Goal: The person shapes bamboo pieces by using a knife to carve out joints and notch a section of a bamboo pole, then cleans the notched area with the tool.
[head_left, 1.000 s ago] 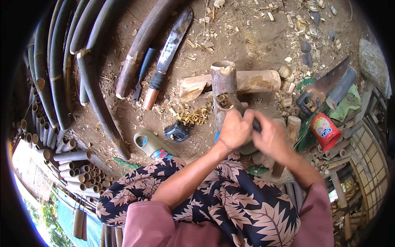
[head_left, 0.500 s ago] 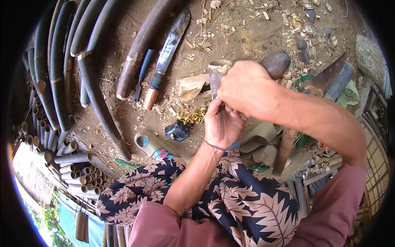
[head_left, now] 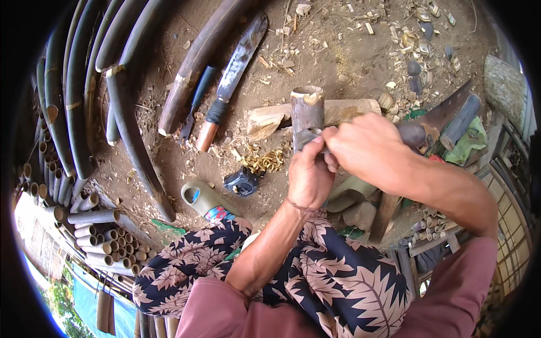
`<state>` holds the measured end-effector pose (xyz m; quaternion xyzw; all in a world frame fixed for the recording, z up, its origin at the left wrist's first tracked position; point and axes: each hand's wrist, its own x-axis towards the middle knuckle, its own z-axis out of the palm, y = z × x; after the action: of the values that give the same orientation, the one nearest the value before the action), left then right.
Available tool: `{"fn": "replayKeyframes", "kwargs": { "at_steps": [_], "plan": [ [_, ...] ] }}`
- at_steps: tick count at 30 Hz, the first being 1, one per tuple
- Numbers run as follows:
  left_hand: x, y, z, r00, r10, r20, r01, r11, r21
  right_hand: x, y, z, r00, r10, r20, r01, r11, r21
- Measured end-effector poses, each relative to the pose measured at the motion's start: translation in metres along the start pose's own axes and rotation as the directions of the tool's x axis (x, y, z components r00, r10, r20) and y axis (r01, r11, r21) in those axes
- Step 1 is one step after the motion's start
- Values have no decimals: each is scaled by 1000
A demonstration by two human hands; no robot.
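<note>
A short bamboo tube with a chipped pale rim points away from me; my left hand grips its near end, thumb raised along it. My right hand is closed round a tool whose rounded dark wooden handle sticks out past the fist. What looks like its grey blade lies at the tube's near part, by my left thumb. Much of the tool is hidden by my fingers. Behind the tube, a split wood block lies on the ground.
A large knife and a blue-handled tool lie at the left beside a bamboo pole. Curved dark poles and stacked bamboo tubes fill the far left. Yellow shavings and a black bundle sit near my feet. A saw blade lies right.
My right hand has moved right and nearer to me, uncovering more of the tube and the wood block. The handle end has dropped lower, and my left hand has shifted slightly right.
</note>
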<state>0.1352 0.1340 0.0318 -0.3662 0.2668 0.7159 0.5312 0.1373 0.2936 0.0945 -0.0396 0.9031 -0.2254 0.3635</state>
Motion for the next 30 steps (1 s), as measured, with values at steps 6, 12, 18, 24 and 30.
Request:
{"fn": "replayKeyframes", "kwargs": {
  "at_steps": [6, 12, 18, 24, 30],
  "plan": [
    [0, 5, -2, 993, -91, 79, 111, 949, -294, 50, -9, -35, 954, -49, 296, 104, 979, -175],
    [-49, 10, -32, 954, -244, 173, -31, 494, 869, -30, 8, 65, 981, 2, -194, 22, 992, 123],
    [-97, -8, -67, 997, -25, 76, -77, -16, 997, -34, -77, 128, 788, 616, -7, 17, -10, 1000],
    [-93, 73, -93, 962, 254, 98, 2, -369, 930, 39, -91, 111, 903, 337, 267, -139, -357, 924],
    [-66, 143, 1, 966, 139, 219, -33, -772, 635, 52, -94, 93, 908, 385, 164, 211, -759, 616]
  ]
}}
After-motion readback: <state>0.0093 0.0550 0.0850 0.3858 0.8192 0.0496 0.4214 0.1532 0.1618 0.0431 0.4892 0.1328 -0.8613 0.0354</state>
